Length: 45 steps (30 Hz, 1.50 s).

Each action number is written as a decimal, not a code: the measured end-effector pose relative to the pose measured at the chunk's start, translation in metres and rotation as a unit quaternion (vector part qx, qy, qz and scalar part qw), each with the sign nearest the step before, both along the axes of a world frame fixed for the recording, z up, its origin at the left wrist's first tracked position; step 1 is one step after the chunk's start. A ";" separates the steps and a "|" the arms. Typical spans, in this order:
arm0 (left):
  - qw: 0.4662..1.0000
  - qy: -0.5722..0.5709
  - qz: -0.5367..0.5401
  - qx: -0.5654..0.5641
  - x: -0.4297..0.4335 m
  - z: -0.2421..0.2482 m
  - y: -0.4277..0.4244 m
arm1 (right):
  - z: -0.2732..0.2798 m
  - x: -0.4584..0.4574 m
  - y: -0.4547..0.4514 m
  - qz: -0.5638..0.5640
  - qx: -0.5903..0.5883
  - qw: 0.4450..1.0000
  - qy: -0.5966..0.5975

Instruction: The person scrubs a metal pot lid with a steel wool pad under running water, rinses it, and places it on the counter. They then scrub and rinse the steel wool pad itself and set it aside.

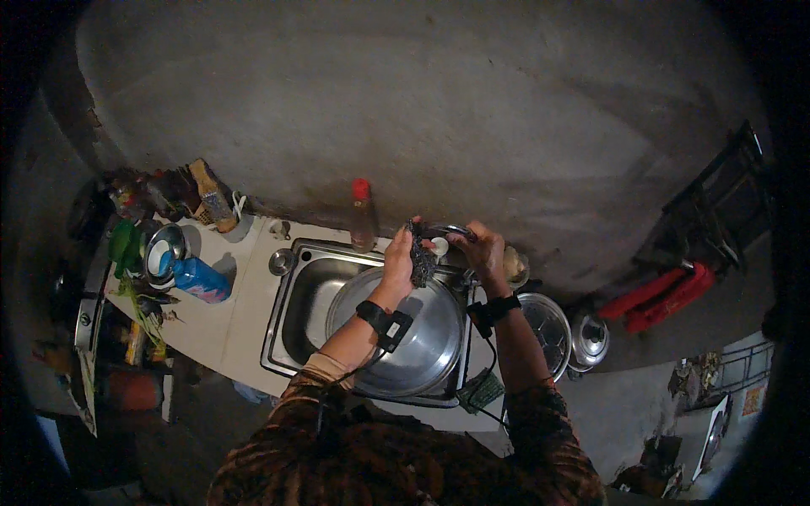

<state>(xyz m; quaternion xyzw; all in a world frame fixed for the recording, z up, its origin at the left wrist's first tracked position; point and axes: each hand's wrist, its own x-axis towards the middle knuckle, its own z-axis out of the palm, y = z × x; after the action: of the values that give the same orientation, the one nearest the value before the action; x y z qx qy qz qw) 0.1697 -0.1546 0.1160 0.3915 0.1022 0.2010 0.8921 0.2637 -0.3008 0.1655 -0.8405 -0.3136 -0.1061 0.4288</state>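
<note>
My left hand (398, 256) holds a dark, coarse scouring pad (421, 260), which looks like steel wool. With bent fingers, my right hand (486, 250) grips a curved shiny metal piece (452, 229); whether this is the faucet spout or a separate item is unclear. Both hands are raised over the back right of a stainless steel sink (304, 303). Below them a large round metal vessel or lid (417, 354) covers much of the sink, partly hidden by my left forearm. A small white object (439, 246) shows between the hands.
A red-capped bottle (362, 218) stands behind the sink. On the left counter (253, 316) are a small metal cup (281, 261), a blue bag (202, 280) and a metal bowl (166, 250). To the right sit a perforated metal tray (550, 329), a lidded pot (590, 341) and a green scrubbing pad (481, 390).
</note>
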 end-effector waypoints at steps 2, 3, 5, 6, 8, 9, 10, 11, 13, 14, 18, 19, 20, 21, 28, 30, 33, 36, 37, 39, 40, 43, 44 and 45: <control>0.999 -0.009 -0.019 -0.035 0.010 0.004 0.002 | 0.003 -0.002 -0.003 -0.007 0.015 1.000 0.020; 1.000 0.004 -0.025 -0.013 0.014 0.006 0.005 | 0.005 -0.002 -0.004 -0.006 0.026 0.999 0.034; 0.997 0.041 -0.054 0.027 0.019 0.008 0.018 | 0.007 -0.004 -0.005 -0.008 0.039 0.997 0.062; 0.994 0.052 -0.078 0.064 0.020 0.009 0.024 | 0.009 -0.005 -0.005 -0.009 0.042 0.996 0.075; 0.979 0.101 -0.114 0.137 0.023 0.012 0.040 | 0.009 -0.005 -0.004 -0.023 -0.017 0.997 0.073; 0.970 0.108 -0.133 0.172 0.025 0.015 0.049 | 0.009 -0.004 -0.003 -0.033 -0.081 0.994 0.058; 0.950 0.128 -0.143 0.246 0.030 0.020 0.060 | 0.009 -0.004 -0.001 -0.049 -0.135 0.989 0.020; 0.936 0.147 -0.202 0.247 0.032 0.022 0.068 | 0.008 -0.003 0.000 -0.026 -0.113 0.992 0.042; 0.899 0.196 -0.300 0.252 0.035 0.024 0.079 | 0.006 -0.003 0.003 0.000 -0.076 0.995 0.066; 0.916 0.175 -0.252 0.258 0.033 0.020 0.074 | 0.006 -0.002 0.003 0.004 -0.043 0.998 0.046; 0.878 0.117 0.138 0.442 0.019 -0.005 0.024 | 0.002 -0.002 0.003 -0.019 -0.057 0.997 0.049; 0.907 0.138 0.157 0.365 0.014 -0.011 0.008 | 0.001 -0.002 0.003 -0.023 -0.064 0.997 0.028; 0.909 0.081 0.215 0.347 0.011 -0.016 -0.011 | 0.000 -0.002 0.002 -0.034 -0.062 0.997 0.044; 0.917 0.050 0.246 0.311 0.009 -0.018 -0.022 | -0.001 -0.002 0.002 -0.041 -0.058 0.996 0.047; 0.877 0.135 0.171 0.428 0.032 -0.001 0.011 | 0.001 0.000 -0.001 -0.073 -0.064 0.995 0.029; 0.862 0.104 0.093 0.487 0.032 0.007 0.035 | 0.004 -0.002 0.000 -0.075 -0.083 0.993 0.019; 0.882 0.121 -0.108 0.442 0.030 0.021 0.062 | 0.008 -0.007 0.001 -0.039 -0.069 0.997 0.023; 0.839 0.183 -0.336 0.388 0.037 0.032 0.081 | 0.008 -0.008 0.002 -0.018 -0.078 0.997 0.008; 0.834 0.158 -0.262 0.459 0.037 0.032 0.079 | 0.007 -0.007 0.002 -0.025 -0.100 0.995 0.008; 0.803 0.117 -0.075 0.580 0.035 0.027 0.064 | 0.004 -0.003 0.003 -0.020 -0.053 0.998 -0.008; 0.817 0.120 -0.039 0.562 0.031 0.023 0.053 | 0.002 -0.002 0.003 -0.028 -0.034 0.999 -0.008; 0.820 0.039 0.171 0.544 0.011 0.008 0.017 | -0.002 0.001 0.004 -0.035 -0.049 0.997 -0.054; 0.807 0.004 0.216 0.550 0.005 0.006 0.009 | -0.003 0.001 0.004 -0.042 -0.056 0.996 -0.057; 0.788 0.001 0.233 0.570 0.002 0.007 0.004 | -0.004 0.001 0.004 -0.047 -0.061 0.995 -0.061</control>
<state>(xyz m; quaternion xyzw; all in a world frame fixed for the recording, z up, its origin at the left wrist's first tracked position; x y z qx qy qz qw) 0.1721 -0.1508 0.1229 0.7935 0.0584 0.4236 0.4330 0.2644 -0.2967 0.1613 -0.8707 -0.3054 -0.1581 0.3516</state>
